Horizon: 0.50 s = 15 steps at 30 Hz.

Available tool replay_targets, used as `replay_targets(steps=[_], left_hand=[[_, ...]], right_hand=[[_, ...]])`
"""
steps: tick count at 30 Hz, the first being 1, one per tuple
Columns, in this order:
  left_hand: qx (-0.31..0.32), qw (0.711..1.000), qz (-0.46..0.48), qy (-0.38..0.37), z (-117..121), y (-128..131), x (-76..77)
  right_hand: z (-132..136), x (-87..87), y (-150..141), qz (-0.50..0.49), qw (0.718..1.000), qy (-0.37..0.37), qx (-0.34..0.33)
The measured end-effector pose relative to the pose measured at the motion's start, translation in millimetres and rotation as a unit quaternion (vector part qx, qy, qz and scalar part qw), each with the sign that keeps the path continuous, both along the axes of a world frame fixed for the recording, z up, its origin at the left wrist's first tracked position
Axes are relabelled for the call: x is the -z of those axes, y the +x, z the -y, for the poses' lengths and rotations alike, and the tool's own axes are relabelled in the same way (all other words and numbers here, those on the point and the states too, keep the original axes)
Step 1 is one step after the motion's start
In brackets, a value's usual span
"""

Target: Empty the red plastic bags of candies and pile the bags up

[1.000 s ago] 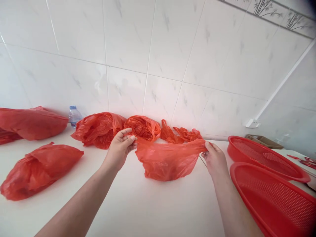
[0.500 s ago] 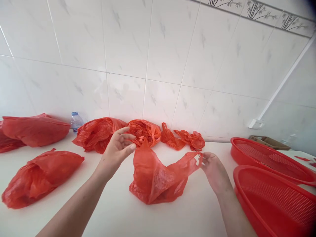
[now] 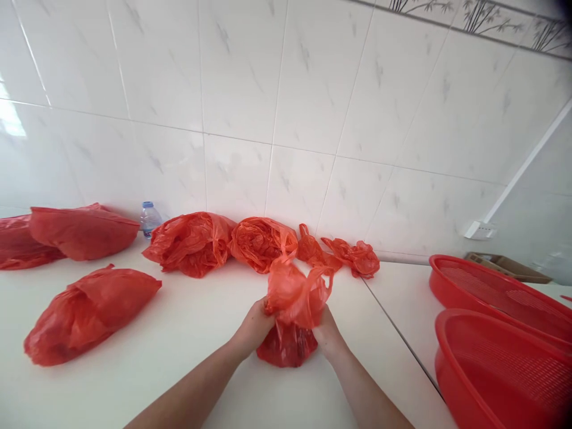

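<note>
A red plastic carrier bag (image 3: pixel 290 345) sits upright on the white table in front of me, its lower part rounded and darker as if something is inside. My left hand (image 3: pixel 254 326) grips its left side around the middle, and my right hand (image 3: pixel 329 333) holds the right side at the same height. Folds of the bag cover most of my fingers. Above my hands the loose top and handle loops stick up, crumpled. What the bag contains cannot be made out.
Several red bags line the wall, among them a rolled bundle (image 3: pixel 263 243) and crumpled ones (image 3: pixel 357 257). A filled red bag (image 3: pixel 93 313) lies at left, with a water bottle (image 3: pixel 150 220) behind it. Two red plastic baskets (image 3: pixel 451 351) stand at right, near a cardboard box (image 3: pixel 509 266).
The bag was spread wide, with my right hand on one handle and my left hand apart near the other. Both hands have since come down and inward, gathering the bag between them.
</note>
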<state>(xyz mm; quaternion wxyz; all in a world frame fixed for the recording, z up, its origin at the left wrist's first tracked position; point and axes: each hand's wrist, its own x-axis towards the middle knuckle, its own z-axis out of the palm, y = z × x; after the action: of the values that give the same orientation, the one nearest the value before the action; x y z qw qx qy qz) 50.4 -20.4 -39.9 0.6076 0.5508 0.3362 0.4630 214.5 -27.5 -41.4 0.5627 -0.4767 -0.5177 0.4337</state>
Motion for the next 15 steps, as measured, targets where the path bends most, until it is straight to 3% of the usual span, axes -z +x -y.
replay_targets(steps=[3, 6, 11, 15], left_hand=[[-0.071, 0.996, 0.048, -0.038, -16.3, 8.1, 7.3], [-0.088, 0.987, 0.104, -0.086, -23.4, 6.6, 19.9], [-0.042, 0.974, 0.162, -0.153, -23.2, 0.1, 31.2], [0.032, 0.971, 0.195, -0.138, -16.5, -2.6, 20.4]], right_hand=[[-5.5, -0.8, 4.9, -0.013, 0.999, 0.02, 0.039], [-6.2, 11.8, 19.7, -0.028, 0.998, 0.009, 0.062], [0.0, 24.4, 40.6, -0.091, 0.993, -0.023, -0.071], [6.6, 12.5, 36.0, -0.116, 0.992, 0.024, -0.047]])
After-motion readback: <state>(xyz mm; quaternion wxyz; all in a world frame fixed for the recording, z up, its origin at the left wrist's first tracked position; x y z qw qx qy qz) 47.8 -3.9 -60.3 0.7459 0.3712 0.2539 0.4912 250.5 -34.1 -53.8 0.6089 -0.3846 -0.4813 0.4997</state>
